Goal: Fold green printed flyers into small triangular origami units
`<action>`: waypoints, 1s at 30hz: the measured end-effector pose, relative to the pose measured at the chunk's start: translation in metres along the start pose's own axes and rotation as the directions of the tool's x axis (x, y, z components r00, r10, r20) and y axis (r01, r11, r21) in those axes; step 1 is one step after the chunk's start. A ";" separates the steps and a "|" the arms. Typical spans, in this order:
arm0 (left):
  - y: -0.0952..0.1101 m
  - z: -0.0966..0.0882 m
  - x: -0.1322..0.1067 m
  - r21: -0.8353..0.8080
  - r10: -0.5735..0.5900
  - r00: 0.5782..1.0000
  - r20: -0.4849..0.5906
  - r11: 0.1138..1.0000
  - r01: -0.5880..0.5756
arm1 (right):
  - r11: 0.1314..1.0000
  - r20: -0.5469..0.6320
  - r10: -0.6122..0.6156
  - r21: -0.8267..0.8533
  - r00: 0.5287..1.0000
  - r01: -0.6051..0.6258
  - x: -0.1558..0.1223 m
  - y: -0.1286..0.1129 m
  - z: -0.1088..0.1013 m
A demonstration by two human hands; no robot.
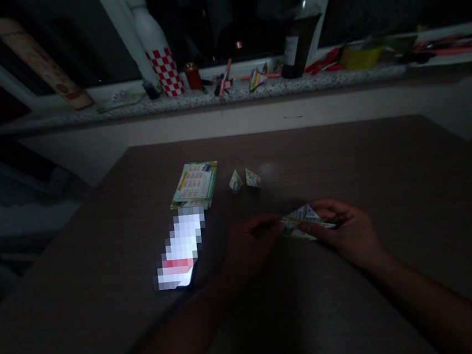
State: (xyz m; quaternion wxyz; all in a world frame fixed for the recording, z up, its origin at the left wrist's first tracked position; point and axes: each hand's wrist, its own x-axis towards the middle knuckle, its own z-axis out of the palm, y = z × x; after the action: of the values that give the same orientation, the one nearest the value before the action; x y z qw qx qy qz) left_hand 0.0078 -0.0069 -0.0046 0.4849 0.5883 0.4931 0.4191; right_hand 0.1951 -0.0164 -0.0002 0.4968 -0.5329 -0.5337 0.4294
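Note:
A printed sheet of paper (303, 229), partly folded with a pointed flap standing up at its top, is held between my two hands low over the table. My left hand (253, 242) pinches its left end between thumb and fingers. Around its right side my right hand (349, 230) is closed, the thumb lying on the front and the fingers behind. Farther back stand two small folded paper pieces (235, 182), side by side and printed in similar colours. A stack of printed leaflets (195, 183) lies to their left.
A phone with a lit, blurred screen (180, 246) lies left of my left hand, by the leaflets. Behind the wooden table (342, 155), a stone windowsill (130, 114) carries a white bottle with red checks (161, 56), a dark bottle (293, 52), a small jar (193, 76) and pens.

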 end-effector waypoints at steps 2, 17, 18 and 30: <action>0.002 0.001 0.000 -0.038 -0.055 0.998 0.000 0.998 0.055 | 1.000 -0.016 -0.021 -0.019 1.000 0.021 0.000 -0.001 0.001; 0.000 0.001 0.004 -0.071 -0.098 0.987 0.125 0.992 0.107 | 0.997 -0.002 -0.060 -0.051 0.998 0.060 -0.001 0.009 0.000; 0.000 0.001 0.004 -0.056 -0.089 0.988 0.125 0.994 0.096 | 0.998 0.006 -0.051 -0.042 0.999 0.051 -0.001 0.008 0.000; 0.004 -0.001 -0.001 0.251 0.138 0.974 0.180 0.951 -0.181 | 0.992 0.088 0.058 0.104 0.994 -0.067 -0.001 0.003 0.001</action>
State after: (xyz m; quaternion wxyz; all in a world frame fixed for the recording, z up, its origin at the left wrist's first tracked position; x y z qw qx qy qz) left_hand 0.0072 -0.0078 -0.0004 0.4040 0.7180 0.4548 0.3383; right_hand 0.1943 -0.0173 -0.0031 0.4876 -0.5033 -0.5137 0.4950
